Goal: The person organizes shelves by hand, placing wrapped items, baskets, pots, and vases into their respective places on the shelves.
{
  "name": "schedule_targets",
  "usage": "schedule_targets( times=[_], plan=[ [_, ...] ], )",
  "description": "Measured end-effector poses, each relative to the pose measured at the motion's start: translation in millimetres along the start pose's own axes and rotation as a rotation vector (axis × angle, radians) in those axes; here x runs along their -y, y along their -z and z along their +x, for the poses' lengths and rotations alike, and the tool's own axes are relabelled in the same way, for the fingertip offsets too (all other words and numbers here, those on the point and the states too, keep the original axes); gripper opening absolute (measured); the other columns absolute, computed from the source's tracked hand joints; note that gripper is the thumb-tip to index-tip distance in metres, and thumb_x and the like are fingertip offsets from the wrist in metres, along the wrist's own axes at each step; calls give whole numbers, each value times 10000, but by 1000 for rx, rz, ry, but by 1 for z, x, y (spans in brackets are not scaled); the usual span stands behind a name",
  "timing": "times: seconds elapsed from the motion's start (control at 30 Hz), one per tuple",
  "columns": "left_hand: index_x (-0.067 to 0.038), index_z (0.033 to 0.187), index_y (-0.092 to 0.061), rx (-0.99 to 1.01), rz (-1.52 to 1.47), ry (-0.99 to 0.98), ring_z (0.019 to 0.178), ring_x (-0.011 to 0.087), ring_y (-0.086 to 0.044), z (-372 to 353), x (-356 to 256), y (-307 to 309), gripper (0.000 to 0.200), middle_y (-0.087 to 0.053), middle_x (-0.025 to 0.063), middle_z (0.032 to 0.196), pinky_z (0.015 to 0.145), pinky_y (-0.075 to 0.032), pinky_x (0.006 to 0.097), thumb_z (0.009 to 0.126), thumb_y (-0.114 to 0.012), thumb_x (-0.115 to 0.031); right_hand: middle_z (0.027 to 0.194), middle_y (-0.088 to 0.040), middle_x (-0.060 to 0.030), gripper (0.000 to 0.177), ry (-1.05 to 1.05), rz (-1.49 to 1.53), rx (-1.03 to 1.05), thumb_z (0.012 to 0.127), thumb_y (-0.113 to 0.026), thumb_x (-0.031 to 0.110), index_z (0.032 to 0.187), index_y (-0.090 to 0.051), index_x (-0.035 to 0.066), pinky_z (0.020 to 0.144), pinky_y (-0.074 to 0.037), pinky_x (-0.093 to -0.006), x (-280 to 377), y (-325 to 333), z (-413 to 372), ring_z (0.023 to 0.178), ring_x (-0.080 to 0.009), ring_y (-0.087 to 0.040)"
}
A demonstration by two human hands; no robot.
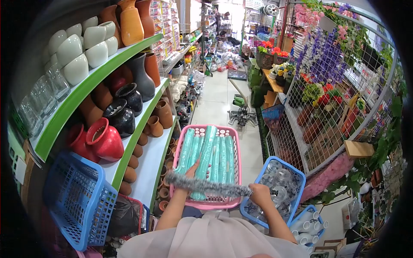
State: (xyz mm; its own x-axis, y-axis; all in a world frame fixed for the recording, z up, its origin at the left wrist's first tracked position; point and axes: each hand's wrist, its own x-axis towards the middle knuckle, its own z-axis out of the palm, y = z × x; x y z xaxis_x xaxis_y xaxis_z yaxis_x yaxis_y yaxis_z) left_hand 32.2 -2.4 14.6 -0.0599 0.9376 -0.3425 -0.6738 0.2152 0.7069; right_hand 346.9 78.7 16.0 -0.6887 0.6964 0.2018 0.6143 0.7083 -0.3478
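My right hand (pixel 260 195) is closed around the handle of a grey fluffy duster (pixel 215 186). The duster reaches leftward over the near end of a pink plastic basket (pixel 237 155) and across my left wrist. My left hand (pixel 192 171) grips a long teal plastic-wrapped bundle (pixel 208 148), thumb on one side and fingertips showing on the other. This bundle is tilted and lies above several similar teal bundles (pixel 228 159) lined up in the basket. What is inside the wrapping cannot be made out.
Left are shelves (pixel 142 101) with white bowls (pixel 75 71), glasses, black vases and red pots (pixel 105 139), plus a blue basket (pixel 81 198). Right stand a blue bin of glassware (pixel 282 178), white bottles (pixel 307 228) and a wire rack (pixel 331 86) with artificial flowers. A tiled aisle (pixel 215 94) runs ahead.
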Motion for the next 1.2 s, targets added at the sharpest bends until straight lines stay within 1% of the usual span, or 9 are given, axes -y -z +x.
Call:
schedule_targets(
  times=[0.17, 0.23, 0.27, 0.33, 0.37, 0.73, 0.87, 1.0, 1.2],
  plan=[
    [-13, 1211, -538, -35, -29, -113, 871, 205, -626, 20, 13, 13, 539, -623, 98, 1038, 797, -539, 349, 976, -387, -474, 759, -653, -161, 176, -294, 84, -18, 726, -675, 243, 845, -677, 114, 654, -505, -465, 11, 8, 1, 746, -366, -637],
    [-13, 1237, -526, 145, -104, -83, 837, 165, -615, 29, 12, 25, 508, -619, 92, 1034, 789, -524, 343, 982, -402, -435, 777, -651, -177, 181, -107, 56, 41, 739, -664, 243, 853, -680, 103, 660, -502, -476, 2, 2, -4, 755, -380, -629],
    [-15, 1234, -520, 552, -484, 55, 862, 185, -623, 31, 12, 33, 530, -610, 93, 1063, 770, -541, 331, 980, -381, -459, 777, -651, -177, 181, -106, 53, 38, 739, -664, 243, 853, -680, 103, 660, -502, -476, -5, 2, -2, 755, -380, -629],
    [-9, 1247, -507, -84, -50, -287, 802, 187, -619, 24, 19, 16, 544, -597, 101, 1049, 698, -531, 308, 972, -395, -465, 790, -651, -177, 179, -264, -104, 37, 730, -670, 228, 846, -676, 92, 663, -501, -479, -7, 11, 3, 756, -388, -625],
    [-9, 1252, -499, -1, -16, -66, 740, 186, -609, 19, 7, 19, 554, -608, 98, 983, 648, -517, 294, 960, -416, -472, 784, -649, -182, 169, -400, -3, -38, 735, -655, 218, 836, -672, 84, 662, -503, -478, -4, 12, 4, 753, -390, -625],
    [-33, 1190, -544, 26, -66, -126, 857, 181, -618, 12, 9, 6, 551, -645, 95, 951, 777, -516, 329, 966, -386, -511, 730, -633, -189, 147, -422, 110, -117, 659, -672, 186, 744, -649, 68, 639, -503, -466, 0, 3, 0, 705, -382, -624],
    [-28, 1258, -506, 91, -240, -123, 932, 212, -616, 7, 7, 10, 453, -627, 101, 1072, 856, -503, 393, 992, -377, -372, 761, -650, -202, 224, -111, -14, 75, 675, -709, 231, 818, -690, 59, 688, -506, -479, -3, 3, -10, 744, -391, -634],
    [-58, 1068, -579, 56, -144, -101, 703, 199, -602, 6, 0, 10, 507, -622, 71, 857, 634, -519, 334, 980, -314, -482, 714, -632, -169, 179, -329, 65, -53, 621, -710, 183, 762, -660, 86, 675, -504, -465, 6, -3, -7, 721, -366, -629],
    [-38, 1081, -597, 26, -104, -33, 718, 145, -601, 6, -1, 12, 556, -627, 55, 859, 647, -508, 271, 968, -364, -530, 757, -656, -174, 168, -31, -108, 153, 710, -660, 220, 817, -685, 93, 661, -513, -458, -1, -2, -5, 736, -368, -641]
  ],
)
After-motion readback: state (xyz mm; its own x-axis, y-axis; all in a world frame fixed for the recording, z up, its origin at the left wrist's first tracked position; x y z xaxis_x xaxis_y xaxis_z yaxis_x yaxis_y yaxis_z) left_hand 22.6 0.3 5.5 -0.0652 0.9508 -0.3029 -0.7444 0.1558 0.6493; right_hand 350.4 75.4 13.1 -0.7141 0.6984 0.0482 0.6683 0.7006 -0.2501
